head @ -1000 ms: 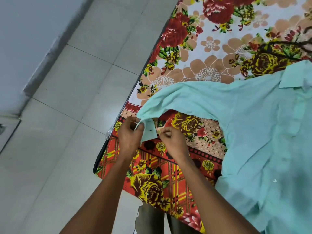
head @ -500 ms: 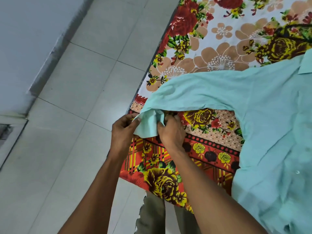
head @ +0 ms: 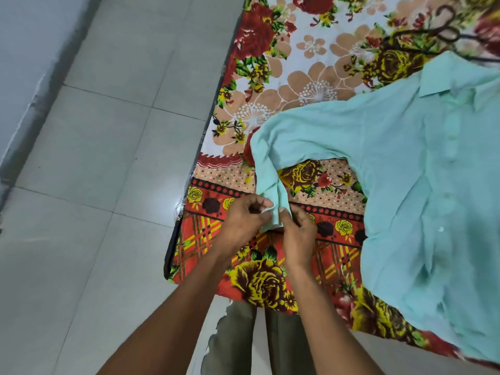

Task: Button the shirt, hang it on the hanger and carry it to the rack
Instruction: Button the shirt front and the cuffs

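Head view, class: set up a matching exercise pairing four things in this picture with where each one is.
Things:
1. shirt cuff
2. shirt collar
3. hanger
4. floor tiles

Places:
A. left of the bed
B. pinched between the left hand and right hand
C. on the floral bedsheet, beyond the collar
D. far end of the shirt, upper right

Pairs: 1-B, 2-D, 3-C, 4-A

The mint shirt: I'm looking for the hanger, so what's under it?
Under the mint shirt lies the floral bedsheet. A dark hanger shows beyond the collar; whether it runs beneath is hidden.
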